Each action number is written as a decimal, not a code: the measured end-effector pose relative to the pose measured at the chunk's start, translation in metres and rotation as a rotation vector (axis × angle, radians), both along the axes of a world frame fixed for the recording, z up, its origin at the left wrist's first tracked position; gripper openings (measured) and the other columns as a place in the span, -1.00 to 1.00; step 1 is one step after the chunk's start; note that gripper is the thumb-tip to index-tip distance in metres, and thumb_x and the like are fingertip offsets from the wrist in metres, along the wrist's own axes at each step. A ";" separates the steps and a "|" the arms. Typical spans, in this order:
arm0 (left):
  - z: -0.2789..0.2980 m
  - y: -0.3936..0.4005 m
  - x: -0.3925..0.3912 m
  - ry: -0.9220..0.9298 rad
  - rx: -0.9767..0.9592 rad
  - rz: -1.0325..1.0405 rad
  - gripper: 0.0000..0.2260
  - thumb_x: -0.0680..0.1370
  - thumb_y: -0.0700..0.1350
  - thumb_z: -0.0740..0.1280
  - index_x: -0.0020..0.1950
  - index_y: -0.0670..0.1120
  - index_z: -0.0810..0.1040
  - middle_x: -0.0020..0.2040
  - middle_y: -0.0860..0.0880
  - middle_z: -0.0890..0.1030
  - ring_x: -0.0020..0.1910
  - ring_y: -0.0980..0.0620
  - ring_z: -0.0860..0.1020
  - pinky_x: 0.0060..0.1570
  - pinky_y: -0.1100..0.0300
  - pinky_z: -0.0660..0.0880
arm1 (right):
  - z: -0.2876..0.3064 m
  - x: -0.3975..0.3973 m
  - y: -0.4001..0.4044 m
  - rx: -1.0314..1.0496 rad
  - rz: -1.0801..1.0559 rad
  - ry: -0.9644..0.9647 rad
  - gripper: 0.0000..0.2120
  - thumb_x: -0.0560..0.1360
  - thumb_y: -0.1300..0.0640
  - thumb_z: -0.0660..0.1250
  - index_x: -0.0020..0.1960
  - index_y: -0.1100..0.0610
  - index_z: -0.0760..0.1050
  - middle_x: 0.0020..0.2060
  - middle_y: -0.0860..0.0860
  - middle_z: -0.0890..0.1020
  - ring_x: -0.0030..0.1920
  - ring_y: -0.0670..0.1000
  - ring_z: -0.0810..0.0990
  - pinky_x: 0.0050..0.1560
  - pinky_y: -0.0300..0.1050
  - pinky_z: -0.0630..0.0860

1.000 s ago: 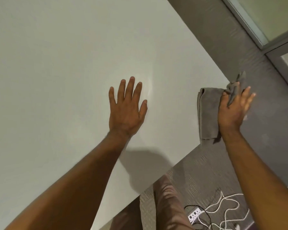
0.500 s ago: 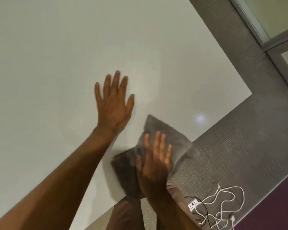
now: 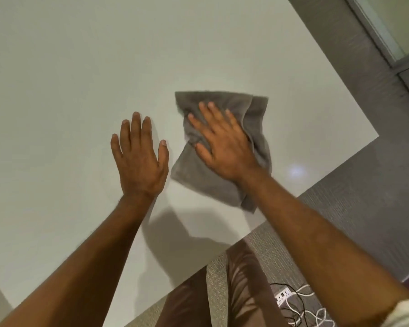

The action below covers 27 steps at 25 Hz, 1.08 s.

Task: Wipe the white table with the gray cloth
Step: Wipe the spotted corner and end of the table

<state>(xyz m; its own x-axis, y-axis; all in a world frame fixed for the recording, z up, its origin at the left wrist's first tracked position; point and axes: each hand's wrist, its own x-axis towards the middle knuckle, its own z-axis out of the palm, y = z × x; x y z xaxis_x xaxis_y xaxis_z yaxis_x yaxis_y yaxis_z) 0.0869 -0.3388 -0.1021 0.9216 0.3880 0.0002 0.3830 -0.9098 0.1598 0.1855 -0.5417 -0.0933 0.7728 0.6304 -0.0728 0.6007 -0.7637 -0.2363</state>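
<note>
The white table [image 3: 80, 79] fills most of the view, its near edge running diagonally at the lower right. A crumpled gray cloth [image 3: 206, 182] lies flat on it, right of centre. My right hand [image 3: 222, 142] presses down on the cloth with fingers spread, covering its middle. My left hand [image 3: 139, 159] rests palm down on the bare table just left of the cloth, fingers apart, holding nothing and not touching the cloth.
Gray carpet [image 3: 364, 197] lies beyond the table's right and near edges. A power strip [image 3: 282, 296] with tangled white and black cables sits on the floor at the lower right. My legs in brown trousers [image 3: 241, 279] stand by the near edge.
My right hand has swept the cloth from the right corner down to the near edge, then up and right onto the table's middle. My left hand stays flat on the table.
</note>
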 end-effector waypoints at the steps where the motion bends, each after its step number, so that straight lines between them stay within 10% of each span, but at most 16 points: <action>1: 0.000 -0.001 0.000 0.000 0.010 0.000 -0.44 0.74 0.17 -0.02 0.68 -0.07 0.16 0.71 -0.10 0.16 0.68 -0.17 0.14 0.63 -0.23 0.11 | 0.000 0.022 -0.004 -0.007 -0.031 0.001 -0.41 0.71 -0.15 0.08 0.70 -0.02 0.17 0.70 0.05 0.17 0.71 0.08 0.10 0.68 0.19 0.03; 8: -0.001 -0.002 0.000 -0.027 0.028 0.001 -0.45 0.74 0.16 0.01 0.68 -0.07 0.18 0.71 -0.09 0.18 0.68 -0.16 0.15 0.62 -0.22 0.11 | 0.006 0.091 -0.111 -0.037 -0.515 0.012 -0.39 0.70 -0.17 -0.04 0.72 -0.01 0.08 0.71 0.09 0.12 0.71 0.13 0.05 0.68 0.24 0.02; 15: 0.003 -0.006 0.003 0.011 0.039 0.011 -0.41 0.73 0.20 0.00 0.69 -0.08 0.16 0.71 -0.11 0.16 0.69 -0.17 0.14 0.62 -0.24 0.09 | 0.011 -0.045 -0.123 -0.084 -0.945 0.022 -0.37 0.73 -0.19 -0.05 0.73 0.04 0.02 0.71 0.14 0.10 0.71 0.16 0.05 0.66 0.32 0.09; 22: 0.006 -0.006 0.003 0.058 0.010 0.007 -0.39 0.72 0.22 -0.02 0.69 -0.09 0.14 0.71 -0.13 0.14 0.69 -0.20 0.12 0.62 -0.26 0.07 | 0.009 -0.197 -0.017 -0.037 -0.533 0.013 -0.40 0.70 -0.16 0.16 0.67 0.07 0.26 0.66 0.15 0.24 0.68 0.17 0.18 0.63 0.27 0.19; 27: 0.004 -0.007 0.001 0.035 0.052 -0.015 -0.43 0.71 0.16 0.04 0.65 -0.13 0.18 0.69 -0.15 0.19 0.66 -0.24 0.17 0.58 -0.27 0.13 | 0.005 -0.183 -0.029 -0.030 -0.651 0.014 -0.39 0.66 -0.13 0.19 0.67 0.01 0.25 0.67 0.09 0.24 0.69 0.10 0.17 0.63 0.26 0.17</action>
